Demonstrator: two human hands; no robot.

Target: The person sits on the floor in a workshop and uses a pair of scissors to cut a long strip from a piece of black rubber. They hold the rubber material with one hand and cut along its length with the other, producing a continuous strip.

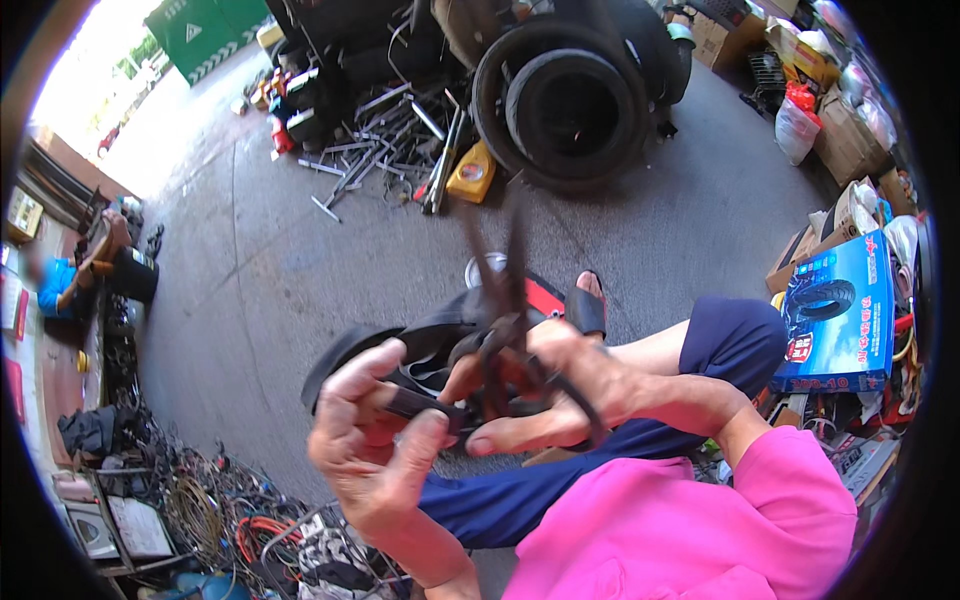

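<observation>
My left hand (382, 442) holds a small dark part (420, 405) between its thumb and fingers, near the middle of the view. Close beside it on the right, my right hand (570, 397) grips a pair of dark metal scissors (504, 300). The blades point away from me and stand apart; they are blurred. One handle loop hangs round past my right thumb. The fingertips of both hands nearly meet at the small part, so its far end is hard to make out. Below the hands lies a black rubber piece (352, 352), partly hidden by my left fingers.
Black tyres (495, 135) stand ahead, beside a yellow bottle (472, 174) and scattered metal strips (367, 150). A blue tyre box (840, 315) and cartons line the right. Cables and hoses (195, 510) heap at lower left. Another person (56, 285) sits at far left.
</observation>
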